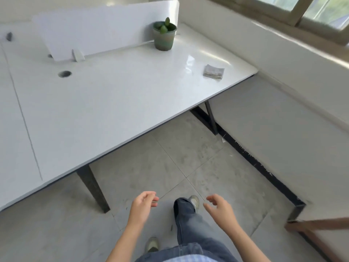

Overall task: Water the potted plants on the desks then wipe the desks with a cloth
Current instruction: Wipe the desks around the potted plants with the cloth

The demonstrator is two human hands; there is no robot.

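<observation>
A small green succulent in a grey-green pot [164, 35] stands at the far side of the white desk [113, 103], beside the white divider panel [105, 27]. A folded grey cloth [213, 71] lies near the desk's right corner. My left hand [144, 207] and my right hand [220, 208] hang low over the floor in front of my legs, well short of the desk. Both have loosely curled fingers and hold nothing.
The desk has a round cable hole [64, 74] and dark metal legs [93, 188]. A white wall with a window ledge [302, 48] runs along the right. A brown wooden frame [317, 229] juts in at lower right. Grey floor tiles [179, 157] lie under me.
</observation>
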